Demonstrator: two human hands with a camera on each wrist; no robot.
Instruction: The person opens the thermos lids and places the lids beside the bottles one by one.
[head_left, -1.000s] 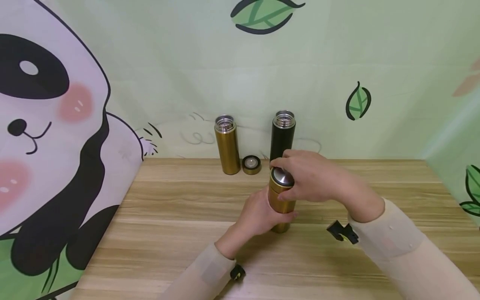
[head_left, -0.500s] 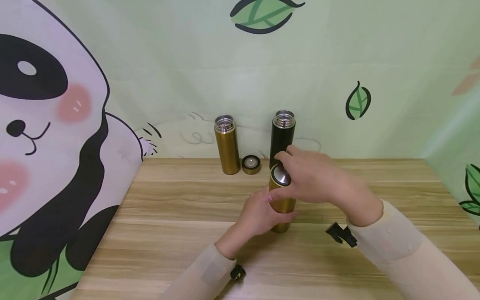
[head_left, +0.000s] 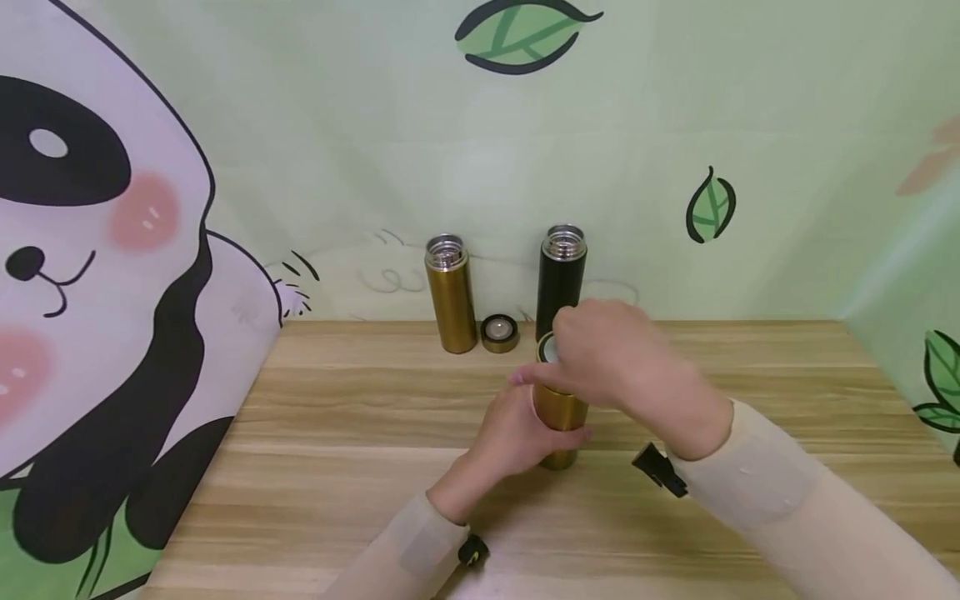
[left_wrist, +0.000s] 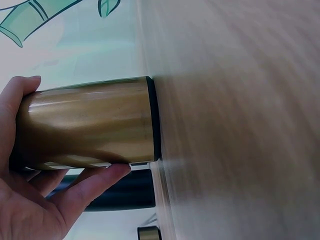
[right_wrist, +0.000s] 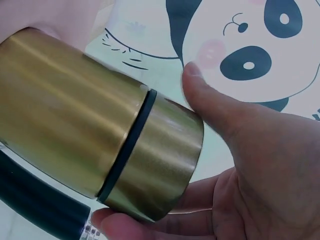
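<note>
A gold thermos flask (head_left: 560,414) stands upright on the wooden table in front of me. My left hand (head_left: 510,433) grips its body, with thumb and fingers on opposite sides (left_wrist: 35,200). Over the top, my right hand (head_left: 617,354) curls around the gold lid (right_wrist: 160,155) and hides most of it in the head view. In the right wrist view a dark ring lies between lid and body. The fingers of that hand (right_wrist: 270,170) lie along the lid's lower side, while the thumb tip sticks out past it.
Behind the held flask stands an uncapped black flask (head_left: 558,279). To its left is an uncapped gold flask (head_left: 452,312), beside a loose gold lid (head_left: 499,333) with its inside up. A printed panda-and-leaf backdrop (head_left: 337,167) rises at the table's back edge.
My right hand has turned over the lid, its thumb swinging leftward across the flask's front and its knuckles now covering most of the lid. The left hand keeps its grip.
</note>
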